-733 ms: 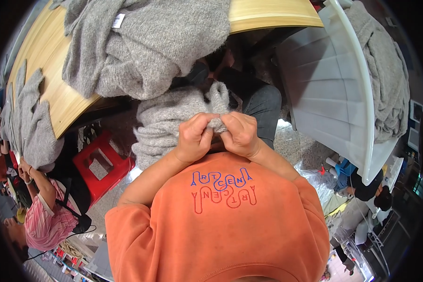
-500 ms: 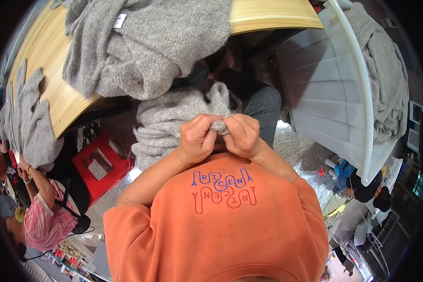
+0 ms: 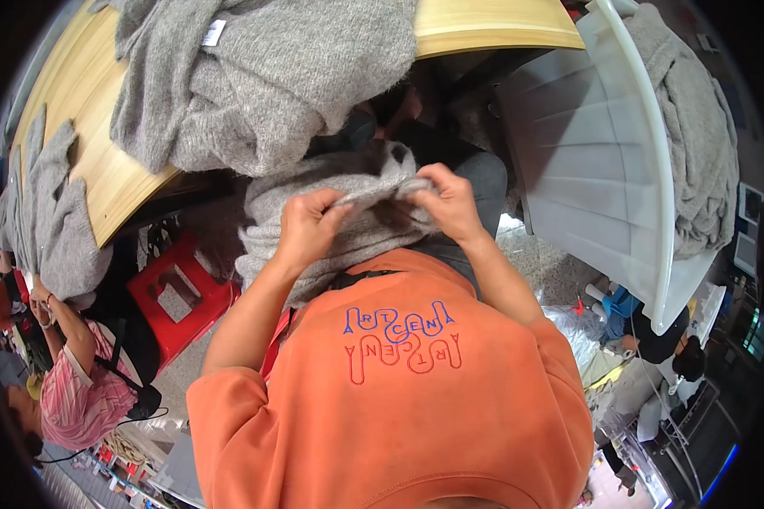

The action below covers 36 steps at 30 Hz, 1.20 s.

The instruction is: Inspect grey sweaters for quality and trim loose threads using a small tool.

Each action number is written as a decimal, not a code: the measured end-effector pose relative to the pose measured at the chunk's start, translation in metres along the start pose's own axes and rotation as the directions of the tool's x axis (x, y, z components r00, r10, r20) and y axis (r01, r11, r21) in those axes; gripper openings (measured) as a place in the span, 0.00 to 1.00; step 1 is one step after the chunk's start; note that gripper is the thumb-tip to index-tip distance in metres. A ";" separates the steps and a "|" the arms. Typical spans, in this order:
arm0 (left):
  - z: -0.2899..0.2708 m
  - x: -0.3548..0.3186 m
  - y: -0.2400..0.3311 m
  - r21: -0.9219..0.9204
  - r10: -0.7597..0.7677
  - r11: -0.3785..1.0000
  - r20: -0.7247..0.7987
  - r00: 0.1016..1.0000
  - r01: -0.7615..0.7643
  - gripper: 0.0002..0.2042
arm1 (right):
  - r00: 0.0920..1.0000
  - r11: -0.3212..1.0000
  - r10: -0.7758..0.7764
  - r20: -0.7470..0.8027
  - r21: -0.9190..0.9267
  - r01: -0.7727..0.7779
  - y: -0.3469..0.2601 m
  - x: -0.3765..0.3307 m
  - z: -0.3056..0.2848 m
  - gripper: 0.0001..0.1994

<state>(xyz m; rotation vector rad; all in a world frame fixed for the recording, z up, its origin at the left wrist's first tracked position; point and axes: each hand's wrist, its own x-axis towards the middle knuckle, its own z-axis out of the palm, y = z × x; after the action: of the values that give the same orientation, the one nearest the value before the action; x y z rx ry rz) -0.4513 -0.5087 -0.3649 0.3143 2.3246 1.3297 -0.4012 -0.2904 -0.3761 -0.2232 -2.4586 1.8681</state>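
Observation:
A grey knitted garment (image 3: 272,202) lies bunched over my lap, below the table's edge. My left hand (image 3: 307,227) pinches its edge between thumb and fingers. On the right, my right hand (image 3: 452,206) grips another stretch of the same edge, with the fabric drawn between the two hands. A loop of the knit (image 3: 397,161) stands up just beyond my right fingers. The lower folds are partly hidden by my hands and orange shirt.
Another grey knit sweater (image 3: 263,93) hangs over the wooden table's (image 3: 501,27) near edge. At right stands a pale plastic bin (image 3: 586,161) with a grey knit pile (image 3: 688,127) beyond its rim. A red stool (image 3: 165,297) is at left, near a co-worker in pink stripes (image 3: 81,394).
My hands have moved apart, the left to the left and the right up and rightward. The knit that was bunched between them is now spread out.

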 end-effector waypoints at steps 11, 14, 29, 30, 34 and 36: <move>0.005 0.001 0.018 -0.060 0.091 0.995 0.151 0.984 -0.083 0.04 | 0.893 0.904 -0.332 0.304 -0.167 0.393 -0.009 -0.001 0.016 0.14; 0.006 0.000 0.020 -0.148 0.006 0.989 0.182 0.983 0.021 0.03 | 0.872 0.936 -0.306 0.383 -0.048 0.349 -0.011 0.003 0.028 0.07; 0.017 -0.005 0.009 -0.490 -0.102 0.838 0.293 0.951 0.240 0.02 | 0.888 0.950 -0.271 0.371 -0.047 0.309 -0.024 -0.004 0.031 0.03; 0.017 -0.006 0.009 -0.425 -0.092 0.875 0.324 0.942 0.231 0.02 | 0.881 0.941 -0.285 0.378 -0.064 0.332 -0.024 -0.005 0.032 0.04; 0.014 -0.008 0.013 -0.530 -0.172 0.763 0.386 0.907 0.370 0.02 | 0.944 0.986 -0.159 0.288 0.006 0.164 -0.016 -0.002 0.032 0.05; 0.012 -0.003 0.016 -0.635 -0.134 0.718 0.276 0.952 0.286 0.03 | 0.953 0.967 -0.243 0.178 -0.027 0.252 -0.008 -0.004 0.028 0.07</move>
<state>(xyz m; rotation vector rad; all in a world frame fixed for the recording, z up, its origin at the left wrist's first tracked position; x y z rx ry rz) -0.4428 -0.4928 -0.3556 -0.0495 1.5050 1.7982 -0.4016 -0.3197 -0.3759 0.2481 -2.5025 1.7903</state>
